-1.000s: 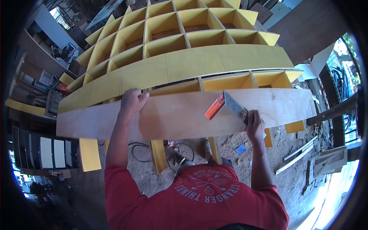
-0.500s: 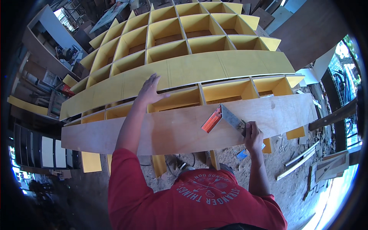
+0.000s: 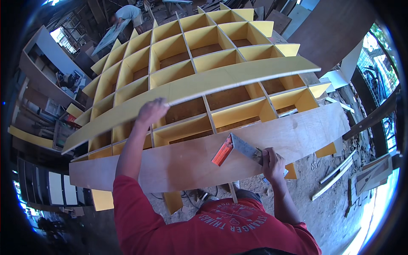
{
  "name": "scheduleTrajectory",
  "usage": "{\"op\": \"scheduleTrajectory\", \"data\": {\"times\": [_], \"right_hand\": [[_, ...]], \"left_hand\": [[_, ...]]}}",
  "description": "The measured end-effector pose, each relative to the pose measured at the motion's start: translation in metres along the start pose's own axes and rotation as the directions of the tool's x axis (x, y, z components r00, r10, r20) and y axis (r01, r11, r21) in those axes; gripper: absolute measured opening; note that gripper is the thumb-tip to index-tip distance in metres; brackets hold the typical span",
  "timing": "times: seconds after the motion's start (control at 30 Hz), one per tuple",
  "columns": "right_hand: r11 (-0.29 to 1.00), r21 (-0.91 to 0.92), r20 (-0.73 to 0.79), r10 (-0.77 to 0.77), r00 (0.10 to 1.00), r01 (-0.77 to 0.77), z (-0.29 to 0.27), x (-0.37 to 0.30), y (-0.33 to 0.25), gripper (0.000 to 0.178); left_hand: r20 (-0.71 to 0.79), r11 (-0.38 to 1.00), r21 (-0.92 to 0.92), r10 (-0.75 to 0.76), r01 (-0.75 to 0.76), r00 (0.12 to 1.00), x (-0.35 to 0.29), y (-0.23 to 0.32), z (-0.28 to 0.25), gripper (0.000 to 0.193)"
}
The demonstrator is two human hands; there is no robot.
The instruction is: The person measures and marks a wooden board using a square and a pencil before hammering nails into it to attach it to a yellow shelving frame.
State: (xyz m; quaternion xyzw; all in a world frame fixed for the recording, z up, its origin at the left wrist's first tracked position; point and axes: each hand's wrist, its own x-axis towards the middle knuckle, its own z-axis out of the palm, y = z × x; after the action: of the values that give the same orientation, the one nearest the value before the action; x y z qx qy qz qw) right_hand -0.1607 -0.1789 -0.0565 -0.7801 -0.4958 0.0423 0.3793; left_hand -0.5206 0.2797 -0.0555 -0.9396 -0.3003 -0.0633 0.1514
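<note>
A long yellow board (image 3: 238, 75) lies across the top of a yellow wooden grid frame (image 3: 193, 123). At the board's near edge, left of its middle, my left hand (image 3: 152, 112) has its fingers closed on it. In my right hand (image 3: 274, 165) is a try square (image 3: 244, 148) with an orange stock and a metal blade. The hand grips the blade's end, and the stock points left over a bare plywood strip (image 3: 191, 165). That strip lies along the near side of the grid, close to my body.
A co-worker (image 3: 129, 15) bends over a panel at the far left. To the left stands an open cabinet (image 3: 36, 59). On the right are a slanting wooden post (image 3: 374, 114), offcuts (image 3: 374, 174) and thin battens (image 3: 335, 176) on the littered floor.
My left hand has gone from spread flat on the yellow board to gripping its near edge. The board sits farther from the plywood strip, showing more grid cells. The try square stays in my right hand.
</note>
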Motion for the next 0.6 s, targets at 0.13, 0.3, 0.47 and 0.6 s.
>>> {"op": "scheduleTrajectory", "data": {"times": [0.13,0.3,0.47,0.6], "right_hand": [[1.000,-0.003,0.003,-0.012,1.000,0.012,-0.004,0.002,0.001,0.020],[1.000,-0.012,-0.020,-0.026,0.999,0.025,0.000,0.001,0.009,0.018],[0.999,-0.017,-0.004,-0.035,0.999,0.035,0.004,-0.006,0.010,0.018],[0.998,-0.069,0.002,0.004,1.000,-0.004,-0.004,-0.010,0.010,0.019]], "left_hand": [[-0.457,0.963,-0.183,-0.262,0.198,0.850,0.029,-0.026,-0.028,0.038],[-0.385,0.963,-0.036,-0.259,0.266,0.886,0.033,-0.041,-0.033,0.043],[-0.399,0.973,0.070,-0.174,0.220,0.900,0.007,-0.054,-0.030,0.054],[-0.498,0.993,0.107,0.004,0.057,0.867,0.010,-0.028,-0.088,0.061]]}}
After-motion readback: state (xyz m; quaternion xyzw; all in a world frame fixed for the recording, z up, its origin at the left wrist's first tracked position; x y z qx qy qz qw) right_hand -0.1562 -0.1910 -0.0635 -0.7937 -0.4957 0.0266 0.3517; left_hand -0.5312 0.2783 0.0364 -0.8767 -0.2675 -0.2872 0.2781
